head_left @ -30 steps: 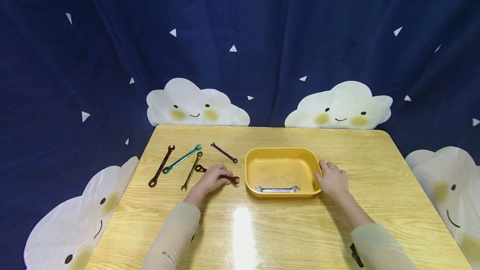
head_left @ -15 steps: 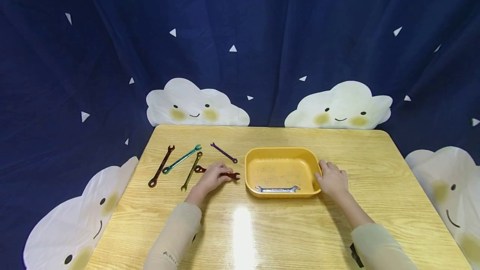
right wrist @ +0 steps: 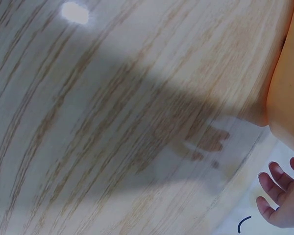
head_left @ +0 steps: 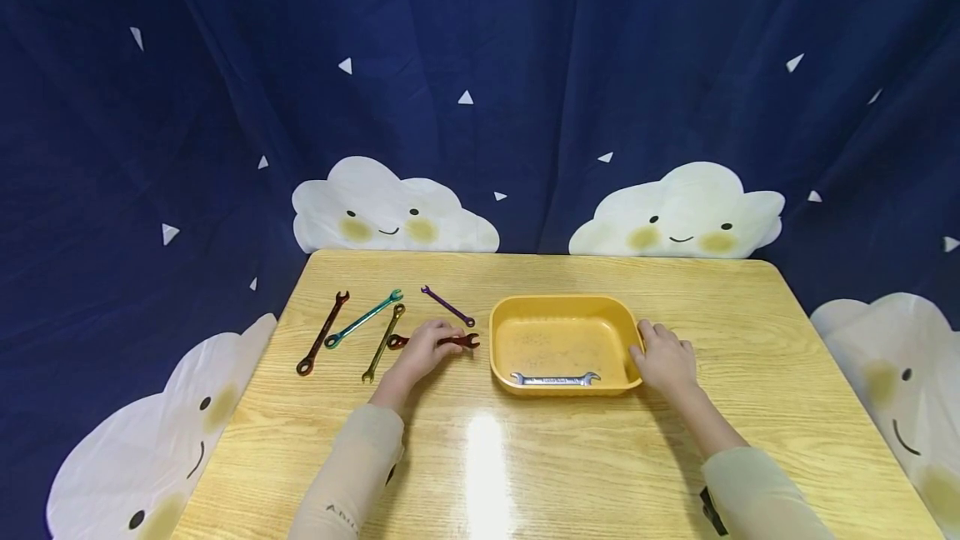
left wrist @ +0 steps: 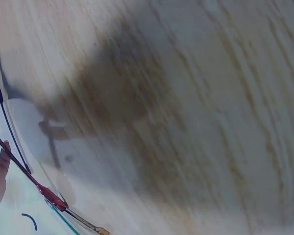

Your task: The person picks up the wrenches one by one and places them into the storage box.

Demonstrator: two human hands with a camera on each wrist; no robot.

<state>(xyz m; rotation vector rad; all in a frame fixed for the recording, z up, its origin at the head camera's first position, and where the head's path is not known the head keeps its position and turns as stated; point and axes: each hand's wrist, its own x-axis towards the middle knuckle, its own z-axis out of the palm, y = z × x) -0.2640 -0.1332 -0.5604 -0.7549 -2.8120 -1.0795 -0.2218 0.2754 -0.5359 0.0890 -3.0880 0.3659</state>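
Note:
In the head view, my left hand [head_left: 426, 350] pinches a dark red combination wrench [head_left: 459, 341], hiding part of its shank. The same wrench [left wrist: 29, 175] is raised off the table in the left wrist view. My right hand [head_left: 667, 358] holds the right rim of a yellow plastic basin [head_left: 566, 388], its thumb over the edge. Some right fingers [right wrist: 277, 185] show apart from the basin wall in the right wrist view. A silver open-end wrench [head_left: 557, 379] lies in the basin along its near side.
Left of the basin lie a dark red wrench [head_left: 324, 333], a teal wrench [head_left: 365, 318], a yellow-green wrench [head_left: 383, 343] and a small purple wrench [head_left: 448, 307]. The wooden table [head_left: 585, 465] backs onto a dark blue curtain [head_left: 525, 90] with cloud prints.
The red wrench in my left hand has risen slightly, its open jaw end swinging up from the table. My right hand and the basin stay in place.

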